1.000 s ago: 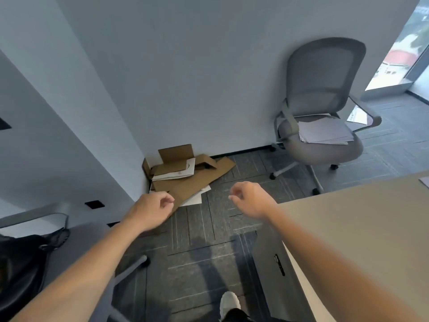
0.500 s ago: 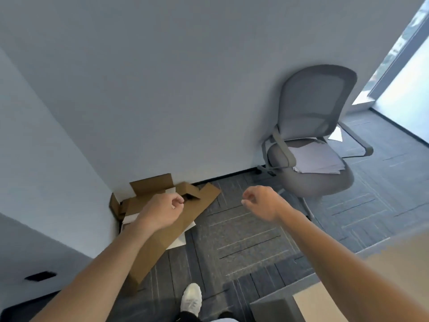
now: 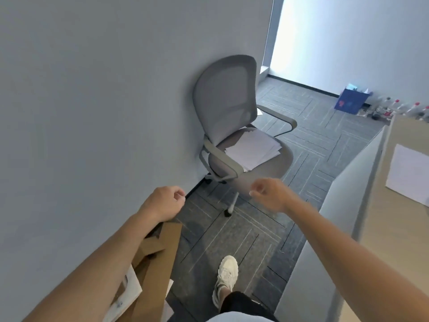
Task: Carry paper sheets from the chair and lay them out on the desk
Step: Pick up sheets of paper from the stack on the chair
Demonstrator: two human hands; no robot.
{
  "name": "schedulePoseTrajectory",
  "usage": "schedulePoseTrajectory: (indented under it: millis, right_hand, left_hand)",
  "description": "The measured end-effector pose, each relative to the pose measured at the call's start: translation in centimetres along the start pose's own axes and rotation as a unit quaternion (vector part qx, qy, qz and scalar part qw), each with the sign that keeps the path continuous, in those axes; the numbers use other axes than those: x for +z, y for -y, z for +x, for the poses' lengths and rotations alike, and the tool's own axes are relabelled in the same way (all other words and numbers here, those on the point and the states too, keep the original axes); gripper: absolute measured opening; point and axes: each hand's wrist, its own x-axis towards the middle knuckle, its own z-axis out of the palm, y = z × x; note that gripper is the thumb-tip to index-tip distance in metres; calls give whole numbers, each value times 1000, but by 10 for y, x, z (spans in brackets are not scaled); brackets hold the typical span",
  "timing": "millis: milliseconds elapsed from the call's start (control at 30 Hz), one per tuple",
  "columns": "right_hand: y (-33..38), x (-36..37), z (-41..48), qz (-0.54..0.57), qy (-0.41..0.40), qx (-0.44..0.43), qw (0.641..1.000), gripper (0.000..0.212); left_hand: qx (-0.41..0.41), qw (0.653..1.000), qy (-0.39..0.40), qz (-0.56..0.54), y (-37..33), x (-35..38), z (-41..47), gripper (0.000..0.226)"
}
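Both grips hold nothing; the paper stack lies on the chair seat.

The left grip [image 3: 167, 201] and right grip [image 3: 270, 194] are raised in front of the person, fingers loosely curled and closed on nothing, the right one just short of the front edge of the seat. The paper stack [image 3: 253, 147] lies fanned on the seat of the grey chair [image 3: 225, 98], between its armrests, and neither grip touches it. The chair stands against the wall. To the right, one white sheet [image 3: 408, 173] lies flat toward the far end of the surface [image 3: 399, 240], close to the edge facing the chair. Flattened cardboard [image 3: 160, 263] lies on the floor under the left forearm, a white shoe [image 3: 227, 275] beside it.
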Motion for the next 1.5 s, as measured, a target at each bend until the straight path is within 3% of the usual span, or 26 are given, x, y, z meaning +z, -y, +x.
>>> schedulePoseTrajectory:
  millis: [233,533,767,833,1000,1067,1267,1367,1467,1500]
  right_hand:
    - [-48,-46,119,68,-9,89,994,31]
    - [-93,-99,255,148,-47,196,968,25]
    - [-132,-105,359,193,-73,326,923,28]
    - [-145,-99,388,251,-79,371,891,23]
    - [-184,-69,452,497,-127,479,713,15]
    - [-210,-48,478,517,-128,505,680,9]
    - [-284,33,559,528,-93,536,652,5]
    - [-316,80,588,511,-102,543,659,5]
    - [-339,124,605,498,-103,545,667,8]
    - [-342,134,610,498,-99,545,667,12]
  left_hand:
    - [33,996,54,55,-51,-31,173,34]
    - [92,993,70,23,-86,-54,370,31]
    - [150,966,198,69,-121,-14,540,40]
    - [126,960,244,59,-130,0,580,46]
    - [18,950,310,20,-137,57,676,56]
    - [-10,949,314,21,-137,88,707,55]
    - [-49,950,304,55,-106,179,767,47]
    - [-120,951,284,-9,-89,217,788,56]
    - [-171,949,258,-59,-77,244,794,25]
    - [-170,949,260,-58,-75,250,791,28]
